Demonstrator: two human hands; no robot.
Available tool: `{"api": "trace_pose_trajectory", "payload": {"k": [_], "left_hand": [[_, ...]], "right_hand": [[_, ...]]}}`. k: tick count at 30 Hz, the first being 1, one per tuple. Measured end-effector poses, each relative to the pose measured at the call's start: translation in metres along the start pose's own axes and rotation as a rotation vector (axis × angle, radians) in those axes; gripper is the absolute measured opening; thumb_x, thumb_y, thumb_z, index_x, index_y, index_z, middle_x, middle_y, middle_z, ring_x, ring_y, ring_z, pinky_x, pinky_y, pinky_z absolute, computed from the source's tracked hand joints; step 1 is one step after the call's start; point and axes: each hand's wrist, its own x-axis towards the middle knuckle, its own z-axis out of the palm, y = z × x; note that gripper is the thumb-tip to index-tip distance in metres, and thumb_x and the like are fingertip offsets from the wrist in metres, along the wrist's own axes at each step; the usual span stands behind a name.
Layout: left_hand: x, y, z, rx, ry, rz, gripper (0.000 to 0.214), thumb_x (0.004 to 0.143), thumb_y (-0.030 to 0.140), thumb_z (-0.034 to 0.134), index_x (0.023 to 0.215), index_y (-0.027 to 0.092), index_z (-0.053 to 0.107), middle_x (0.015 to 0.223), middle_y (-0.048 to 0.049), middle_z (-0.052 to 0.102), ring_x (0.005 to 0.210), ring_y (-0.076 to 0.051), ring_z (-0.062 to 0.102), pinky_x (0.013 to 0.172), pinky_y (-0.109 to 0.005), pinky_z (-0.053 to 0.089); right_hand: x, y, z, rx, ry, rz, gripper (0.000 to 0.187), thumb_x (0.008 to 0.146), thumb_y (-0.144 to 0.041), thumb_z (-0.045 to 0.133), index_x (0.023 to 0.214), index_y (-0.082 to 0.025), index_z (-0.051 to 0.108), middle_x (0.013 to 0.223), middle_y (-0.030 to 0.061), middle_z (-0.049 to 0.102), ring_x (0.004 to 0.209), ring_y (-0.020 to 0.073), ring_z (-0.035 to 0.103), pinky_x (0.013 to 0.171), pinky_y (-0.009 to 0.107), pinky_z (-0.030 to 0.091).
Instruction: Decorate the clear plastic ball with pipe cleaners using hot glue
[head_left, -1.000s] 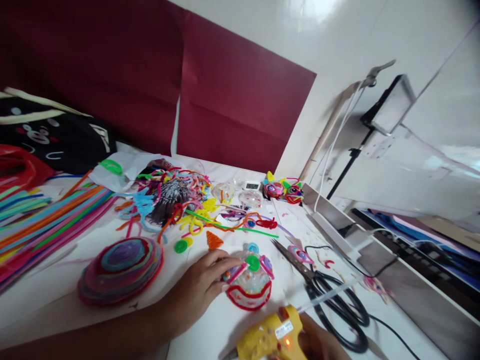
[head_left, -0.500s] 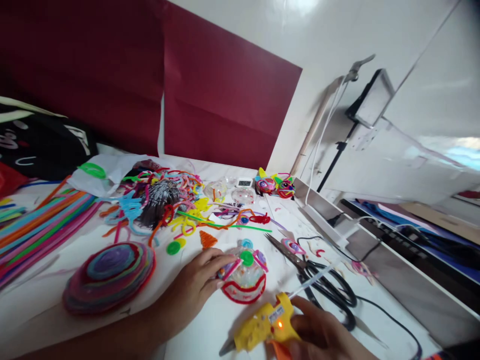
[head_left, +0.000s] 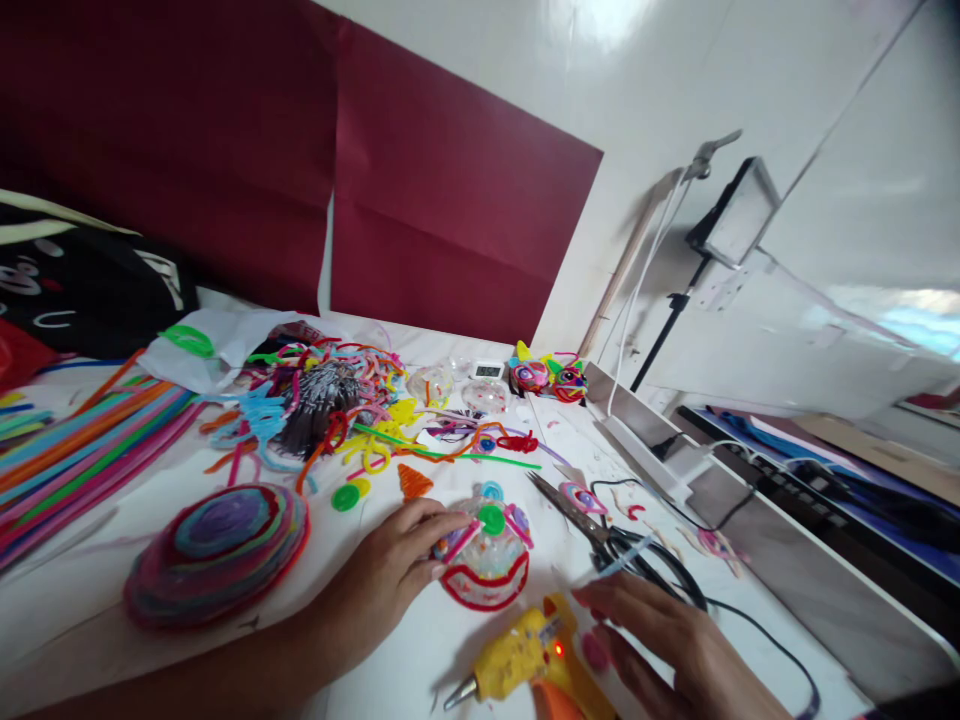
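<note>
Pinching the edge of the clear, red-mouthed, green-nosed face [head_left: 491,557] on the white table [head_left: 409,655] is my left hand [head_left: 394,555]. My right hand [head_left: 667,632], fingers parted, is beside the yellow glue gun [head_left: 516,652], its label [head_left: 550,630] unreadable.

The premises present as a craft workspace: pipe cleaners [head_left: 97,455] massed toward the left of the counter [head_left: 409,645], a glue gun [head_left: 514,655] nearer the front, scissors [head_left: 600,540] towards the right edge, maroon sheeting [head_left: 457,200] above the back edge.
</note>
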Motion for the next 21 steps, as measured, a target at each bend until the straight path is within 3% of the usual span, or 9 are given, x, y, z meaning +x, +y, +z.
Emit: {"api": "trace_pose_trajectory", "payload": {"k": [6, 11, 16, 21], "left_hand": [[0.000, 0.002, -0.001, -0.002, -0.020, 0.015, 0.048, 0.083, 0.007, 0.046, 0.125, 0.026, 0.060, 0.125, -0.0069, 0.057, 0.117, -0.020, 0.054, 0.103, -0.032, 0.042], [-0.001, -0.003, 0.001, 0.004, 0.006, 0.044, 0.047, 0.085, 0.008, 0.046, 0.126, 0.027, 0.059, 0.124, -0.0060, 0.057, 0.115, -0.019, 0.054, 0.103, -0.032, 0.042], [-0.001, -0.007, 0.004, 0.021, 0.029, 0.084, 0.046, 0.086, 0.007, 0.047, 0.126, 0.027, 0.058, 0.124, -0.0046, 0.057, 0.117, -0.018, 0.053, 0.104, -0.031, 0.041], [0.000, -0.009, 0.006, 0.035, 0.039, 0.102, 0.043, 0.086, 0.009, 0.048, 0.125, 0.024, 0.059, 0.125, -0.0057, 0.057, 0.118, -0.018, 0.053, 0.104, -0.030, 0.041]], "right_hand": [[0.036, -0.004, 0.005, -0.134, 0.061, -0.312, 0.047, 0.084, -0.003, 0.042, 0.126, -0.018, 0.054, 0.117, 0.0150, 0.064, 0.104, 0.0230, 0.062, 0.084, 0.035, 0.056], [0.053, -0.006, 0.012, -0.232, 0.001, -0.355, 0.050, 0.082, 0.001, 0.041, 0.128, -0.015, 0.053, 0.126, 0.0159, 0.058, 0.114, 0.0281, 0.053, 0.094, 0.049, 0.049], [0.065, -0.008, 0.012, -0.295, -0.051, -0.350, 0.044, 0.087, -0.001, 0.038, 0.126, -0.008, 0.056, 0.125, 0.0195, 0.058, 0.113, 0.0290, 0.050, 0.092, 0.049, 0.049], [0.075, -0.007, 0.017, -0.298, -0.110, -0.384, 0.044, 0.088, -0.003, 0.038, 0.128, -0.009, 0.055, 0.124, 0.0175, 0.059, 0.111, 0.0284, 0.049, 0.091, 0.049, 0.050]]}}
